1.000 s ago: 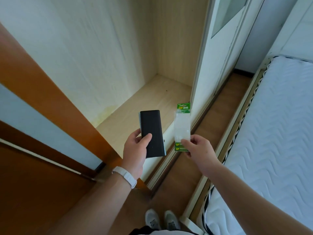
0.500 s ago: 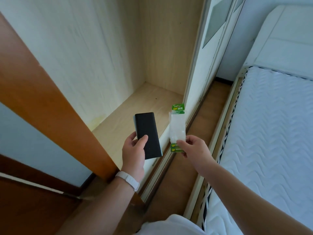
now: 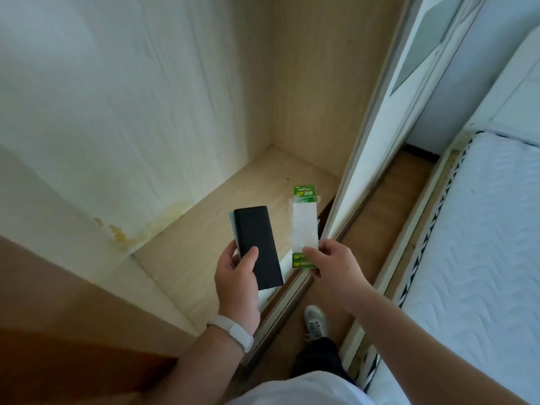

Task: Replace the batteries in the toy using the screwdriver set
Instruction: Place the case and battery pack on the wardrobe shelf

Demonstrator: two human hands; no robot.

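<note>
Wardrobe [image 3: 204,217]: open, light wood inside; its floor panel runs from near left to far centre, with a yellowish stain low on the left wall.
Left hand [image 3: 236,276]: closed around the near end of the black case, thumb laid across its top face, fingers under the left edge.
Wristband [image 3: 232,331]: white, on the left wrist, near centre.
Black case [image 3: 258,247]: flat dark rectangular box, plausibly the screwdriver set, held above the wardrobe floor and tilted with its far end leaning left; a pale edge shows along its left side.
Battery pack [image 3: 304,226]: clear blister with green card at the far and near ends, held upright just right of the black case, not touching it.
Right hand [image 3: 333,266]: pinching the near green end of the battery pack between thumb and fingers.
Sliding door [image 3: 388,118]: white-framed, right of the wardrobe opening.
Shoe [image 3: 314,321]: grey, on the wooden floor near centre.
Mattress [image 3: 479,258]: white quilted, along the right.
Toy: cannot be seen here.
</note>
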